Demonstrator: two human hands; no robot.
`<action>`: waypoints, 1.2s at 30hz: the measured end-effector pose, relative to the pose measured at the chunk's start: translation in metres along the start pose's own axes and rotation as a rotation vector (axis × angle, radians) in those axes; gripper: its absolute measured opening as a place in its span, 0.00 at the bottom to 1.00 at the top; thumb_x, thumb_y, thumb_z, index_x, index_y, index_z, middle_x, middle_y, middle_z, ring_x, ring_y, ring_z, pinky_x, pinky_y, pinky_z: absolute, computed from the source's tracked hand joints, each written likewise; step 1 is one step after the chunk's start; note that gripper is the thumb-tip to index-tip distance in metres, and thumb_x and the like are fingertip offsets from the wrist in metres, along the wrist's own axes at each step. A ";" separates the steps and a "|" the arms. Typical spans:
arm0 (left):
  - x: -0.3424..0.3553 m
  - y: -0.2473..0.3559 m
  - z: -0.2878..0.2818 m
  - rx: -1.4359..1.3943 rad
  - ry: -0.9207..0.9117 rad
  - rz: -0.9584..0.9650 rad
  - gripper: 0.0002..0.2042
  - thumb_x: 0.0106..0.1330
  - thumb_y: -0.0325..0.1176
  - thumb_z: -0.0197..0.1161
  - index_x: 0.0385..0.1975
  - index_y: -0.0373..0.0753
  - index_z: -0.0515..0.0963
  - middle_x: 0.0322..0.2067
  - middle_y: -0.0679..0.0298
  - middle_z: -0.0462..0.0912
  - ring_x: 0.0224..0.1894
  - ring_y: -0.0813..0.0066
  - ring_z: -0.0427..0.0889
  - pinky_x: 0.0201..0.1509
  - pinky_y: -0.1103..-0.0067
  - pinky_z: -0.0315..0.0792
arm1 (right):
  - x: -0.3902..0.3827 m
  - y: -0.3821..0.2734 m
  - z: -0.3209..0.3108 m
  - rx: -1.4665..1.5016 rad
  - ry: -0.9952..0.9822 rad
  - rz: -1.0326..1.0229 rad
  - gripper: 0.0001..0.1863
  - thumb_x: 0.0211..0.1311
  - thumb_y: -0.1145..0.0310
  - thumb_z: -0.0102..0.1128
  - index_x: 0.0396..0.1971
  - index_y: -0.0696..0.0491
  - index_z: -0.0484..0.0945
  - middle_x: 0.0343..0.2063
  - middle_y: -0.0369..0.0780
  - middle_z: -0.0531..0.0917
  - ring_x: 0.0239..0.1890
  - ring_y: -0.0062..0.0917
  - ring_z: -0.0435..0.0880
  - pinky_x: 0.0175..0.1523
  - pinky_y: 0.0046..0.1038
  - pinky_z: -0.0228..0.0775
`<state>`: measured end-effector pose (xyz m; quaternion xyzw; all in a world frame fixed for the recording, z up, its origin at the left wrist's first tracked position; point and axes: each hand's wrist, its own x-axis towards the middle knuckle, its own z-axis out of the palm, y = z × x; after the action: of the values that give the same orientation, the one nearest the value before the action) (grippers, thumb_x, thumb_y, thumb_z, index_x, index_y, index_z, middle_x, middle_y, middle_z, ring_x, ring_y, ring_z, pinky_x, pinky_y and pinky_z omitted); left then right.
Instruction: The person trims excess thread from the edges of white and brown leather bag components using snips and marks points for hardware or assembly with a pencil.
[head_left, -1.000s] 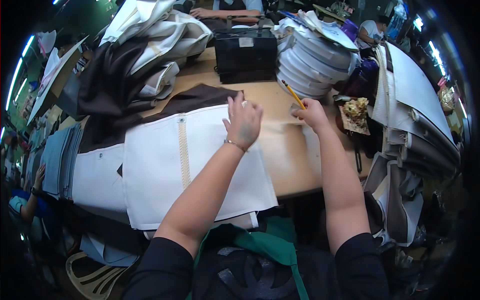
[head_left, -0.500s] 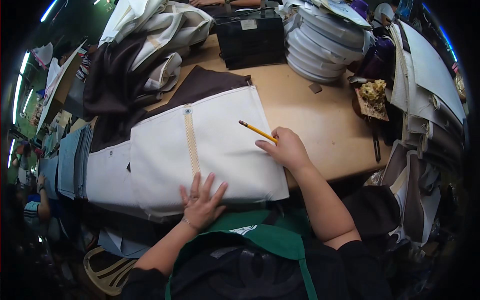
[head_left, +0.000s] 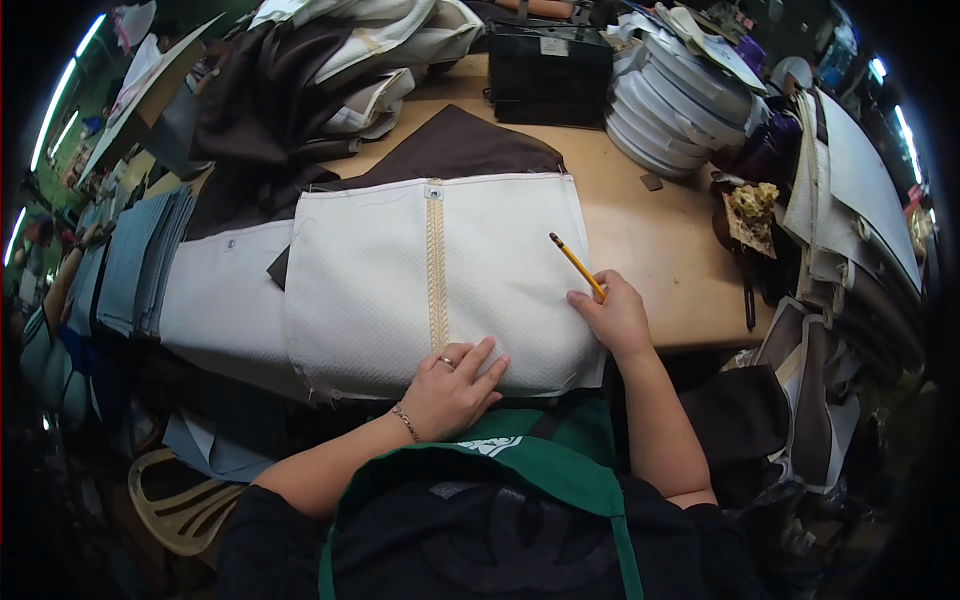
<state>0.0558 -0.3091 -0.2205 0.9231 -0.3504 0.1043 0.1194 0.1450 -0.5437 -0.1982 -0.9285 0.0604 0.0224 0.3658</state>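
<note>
A white textured fabric panel [head_left: 515, 270] lies on the wooden table, with a tan braided strip [head_left: 436, 280] down its middle and a small metal eyelet [head_left: 433, 194] at the strip's top. My left hand [head_left: 450, 390] rests on the panel's lower edge, fingers apart, below the strip. My right hand [head_left: 615, 315] holds a yellow pencil [head_left: 576, 266] at the panel's right side, eraser end pointing up and left. Dark brown fabric [head_left: 460, 140] shows behind the panel, and another white piece [head_left: 220, 300] lies to its left.
A fabric heap [head_left: 250, 100], a black box [head_left: 545, 80] and white rolls [head_left: 660, 120] stand at the back. Grey-blue sheets [head_left: 140, 260] are stacked left, near a co-worker's arm [head_left: 55, 290]. Draped pieces [head_left: 850, 220] crowd the right. A plastic chair [head_left: 170, 490] stands lower left.
My left hand has moved from the panel's upper right down to its lower edge. My right hand has moved down onto the panel's right side, still with the pencil. The view has shifted.
</note>
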 end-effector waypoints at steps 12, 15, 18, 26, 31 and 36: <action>-0.007 -0.097 -0.094 -0.125 0.434 -0.428 0.13 0.54 0.25 0.60 0.41 0.33 0.76 0.45 0.48 0.74 0.53 0.54 0.69 0.57 0.70 0.62 | -0.029 0.085 -0.069 -0.300 0.014 -0.024 0.13 0.41 0.72 0.66 0.28 0.60 0.74 0.19 0.43 0.73 0.22 0.32 0.71 0.32 0.30 0.66; -0.046 -0.137 -0.114 -0.006 0.595 -0.634 0.12 0.57 0.28 0.61 0.41 0.32 0.75 0.45 0.49 0.75 0.50 0.56 0.72 0.56 0.72 0.64 | -0.030 0.095 -0.083 -0.103 0.006 0.021 0.15 0.42 0.70 0.67 0.29 0.60 0.73 0.20 0.38 0.70 0.24 0.25 0.69 0.31 0.25 0.64; -0.050 -0.127 -0.113 -0.066 0.560 -0.732 0.11 0.60 0.26 0.57 0.41 0.32 0.75 0.47 0.51 0.74 0.52 0.60 0.72 0.56 0.73 0.64 | -0.013 0.110 -0.080 0.067 0.082 -0.084 0.16 0.45 0.67 0.66 0.31 0.60 0.73 0.24 0.36 0.69 0.27 0.20 0.68 0.32 0.23 0.63; 0.115 -0.081 -0.057 -0.274 0.400 -0.165 0.14 0.59 0.32 0.58 0.43 0.33 0.74 0.48 0.52 0.73 0.53 0.54 0.70 0.59 0.68 0.59 | 0.103 0.082 -0.088 0.496 0.159 -0.008 0.08 0.55 0.67 0.61 0.29 0.56 0.77 0.22 0.29 0.74 0.23 0.11 0.68 0.28 0.16 0.61; 0.252 -0.096 0.000 -0.286 0.254 -0.162 0.16 0.61 0.37 0.55 0.47 0.39 0.71 0.49 0.56 0.73 0.54 0.57 0.68 0.55 0.68 0.64 | 0.153 0.089 -0.052 0.718 0.279 0.069 0.10 0.55 0.65 0.60 0.24 0.56 0.76 0.17 0.29 0.71 0.19 0.12 0.65 0.24 0.18 0.57; 0.314 -0.072 0.051 -0.197 -0.038 -0.194 0.18 0.58 0.41 0.59 0.47 0.43 0.70 0.54 0.60 0.68 0.61 0.55 0.60 0.65 0.69 0.55 | 0.162 0.085 -0.052 0.676 0.211 0.116 0.10 0.56 0.65 0.60 0.25 0.57 0.77 0.15 0.30 0.72 0.17 0.13 0.64 0.21 0.20 0.56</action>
<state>0.3398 -0.4671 -0.1932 0.9382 -0.2702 0.0400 0.2125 0.2944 -0.6560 -0.2313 -0.7473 0.1543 -0.0741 0.6421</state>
